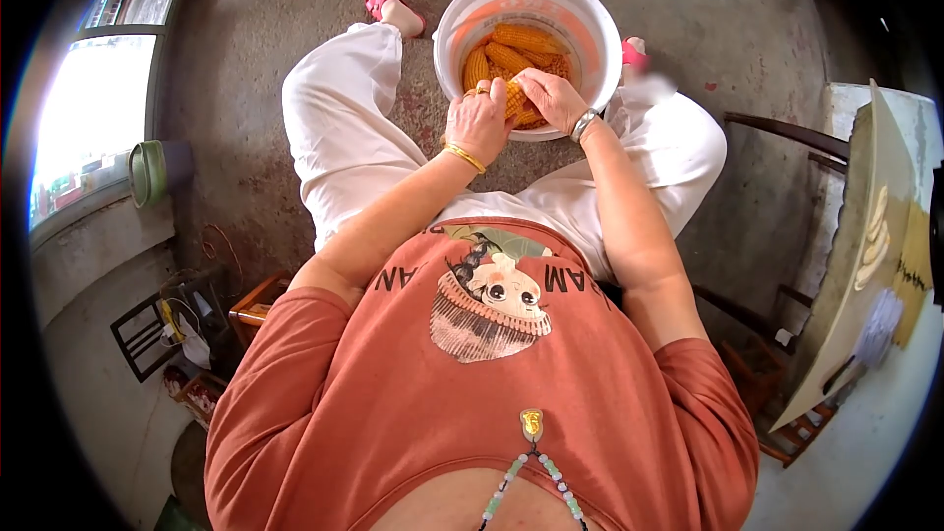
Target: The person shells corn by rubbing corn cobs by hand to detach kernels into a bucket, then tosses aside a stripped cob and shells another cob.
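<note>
Yellow shows between the hands: a corn cob (pixel 515 98), held in both grips, left hand (pixel 479 123) and right hand (pixel 553 100), above the bucket (pixel 602 39). A hard twist could make it slip; a knock from a leg (both stand close) could tip the bucket. The floor (pixel 265 0) is stained grey concrete, with a bright window (pixel 93 123) left, a table (pixel 836 285) right.

On my feed, daylight comes from the window (pixel 93 123) at the left of the frame, its glass blown out to white. I see soft light across the floor (pixel 236 39), while the upper right falls dark. Fisheye distortion bends the wall (pixel 74 334) at lower left toward black corners. A pale smudge (pixel 653 88) blurs right of the bucket (pixel 610 49).
</note>
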Motion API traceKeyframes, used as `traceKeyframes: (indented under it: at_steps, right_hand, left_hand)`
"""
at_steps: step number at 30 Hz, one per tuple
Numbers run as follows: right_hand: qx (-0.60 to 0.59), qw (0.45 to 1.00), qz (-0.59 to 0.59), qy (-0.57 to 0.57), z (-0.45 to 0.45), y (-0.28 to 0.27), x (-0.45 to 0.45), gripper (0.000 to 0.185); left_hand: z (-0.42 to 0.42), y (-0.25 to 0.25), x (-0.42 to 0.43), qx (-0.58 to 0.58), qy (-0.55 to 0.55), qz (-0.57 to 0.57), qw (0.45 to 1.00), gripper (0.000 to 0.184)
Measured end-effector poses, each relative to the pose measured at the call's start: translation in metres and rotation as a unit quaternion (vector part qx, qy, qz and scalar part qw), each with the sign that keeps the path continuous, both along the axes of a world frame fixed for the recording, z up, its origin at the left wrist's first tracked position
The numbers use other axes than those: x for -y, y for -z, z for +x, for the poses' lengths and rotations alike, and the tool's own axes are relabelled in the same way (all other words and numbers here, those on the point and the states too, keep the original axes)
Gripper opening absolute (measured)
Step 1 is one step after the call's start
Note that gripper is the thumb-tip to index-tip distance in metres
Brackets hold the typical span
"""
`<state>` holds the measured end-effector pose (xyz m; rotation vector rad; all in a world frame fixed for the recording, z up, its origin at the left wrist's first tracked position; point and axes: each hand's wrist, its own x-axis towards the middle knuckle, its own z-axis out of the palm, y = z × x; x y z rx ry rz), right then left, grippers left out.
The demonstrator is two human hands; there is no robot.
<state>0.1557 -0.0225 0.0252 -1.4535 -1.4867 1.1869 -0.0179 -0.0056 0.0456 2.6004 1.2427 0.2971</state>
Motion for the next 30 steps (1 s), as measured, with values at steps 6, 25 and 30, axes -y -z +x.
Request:
traceKeyframes:
  at_steps: [6,25,30]
  right_hand:
    - [0.025,0.998,-0.017,-0.057,0.008,0.001,-0.003,0.032]
    - [-0.031,0.998,0.007,0.058,-0.001,0.014,-0.003,0.033]
    - [-0.013,0.999,-0.021,0.023,0.002,0.004,0.0,0.037]
  left_hand:
    - [0.002,-0.002,0.0,-0.052,0.02,0.011,0.998,0.05]
    - [-0.002,-0.007,0.006,0.079,-0.031,-0.003,0.996,0.057]
    - [-0.002,-0.009,0.005,0.064,-0.029,-0.069,0.995,0.051]
